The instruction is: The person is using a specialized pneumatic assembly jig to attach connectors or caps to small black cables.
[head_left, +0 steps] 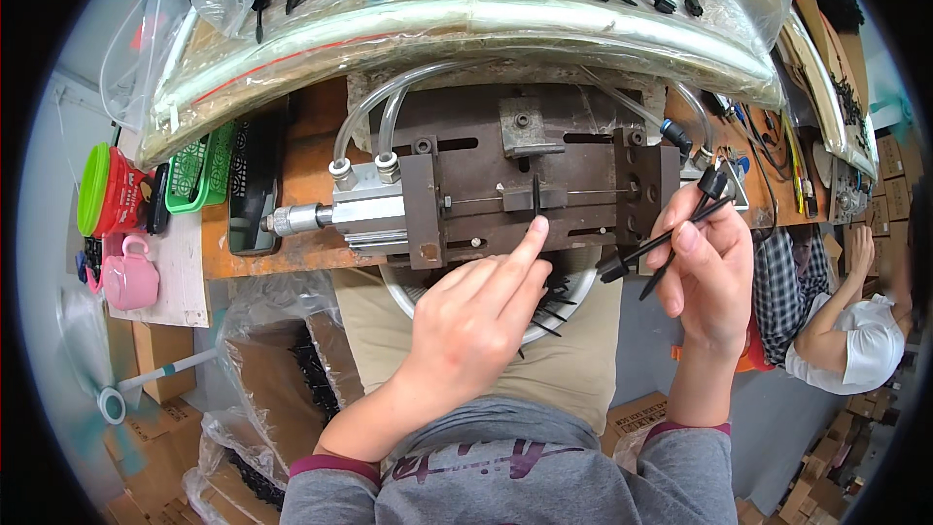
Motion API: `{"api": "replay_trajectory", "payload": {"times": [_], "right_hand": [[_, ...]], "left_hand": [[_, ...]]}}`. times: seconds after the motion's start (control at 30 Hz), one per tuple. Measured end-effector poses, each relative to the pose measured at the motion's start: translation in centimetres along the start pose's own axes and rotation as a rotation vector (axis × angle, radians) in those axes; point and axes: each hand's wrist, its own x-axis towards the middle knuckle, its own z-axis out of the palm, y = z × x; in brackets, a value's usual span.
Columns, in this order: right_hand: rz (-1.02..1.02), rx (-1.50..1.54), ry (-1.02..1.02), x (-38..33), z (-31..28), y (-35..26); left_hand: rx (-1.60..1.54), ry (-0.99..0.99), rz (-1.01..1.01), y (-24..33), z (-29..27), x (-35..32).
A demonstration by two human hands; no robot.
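My left hand (pixel 471 326) lies over the front of a brown metal fixture (pixel 476 170), its index finger stretched out. That fingertip touches the lower end of a thin black stick (pixel 536 196), which stands across a small block in the middle of the fixture. Nothing shows in the other, loosely bent fingers. To the right, my right hand (pixel 709 267) is closed on black plastic sticks (pixel 653 245) with thick heads, held crosswise between thumb and fingers. Below my left hand, partly covered by it, a white basin (pixel 585 282) in my lap contains more black pieces.
A silver air cylinder (pixel 369 219) with clear hoses (pixel 355 117) adjoins the fixture's left side. Behind is a plastic-lined tray edge (pixel 466 19) with heaped black sticks. A green basket (pixel 199 170) and pink mug (pixel 130 277) stand left. Another person (pixel 846 335) sits far right.
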Motion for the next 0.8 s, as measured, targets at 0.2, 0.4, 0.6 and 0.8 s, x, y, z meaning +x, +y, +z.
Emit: {"api": "replay_trajectory", "payload": {"times": [0.2, 0.4, 0.6, 0.8], "right_hand": [[0.057, 0.044, 0.024, -0.9, 0.6, 0.1], [0.162, 0.069, 0.05, -1.2, 1.3, 0.3], [0.2, 0.251, -0.107, -0.9, 2.0, 1.0], [-0.153, -0.026, 0.178, -0.7, 1.6, 1.4]], "left_hand": [[0.095, -0.082, -0.066, 0.3, -0.4, 1.3], [-0.147, -0.054, -0.049, 0.6, -1.1, 1.6], [-0.517, 0.015, 0.094, 1.7, -3.4, 0.9], [-0.143, 0.027, -0.058, 0.9, -1.5, 0.3]]}}
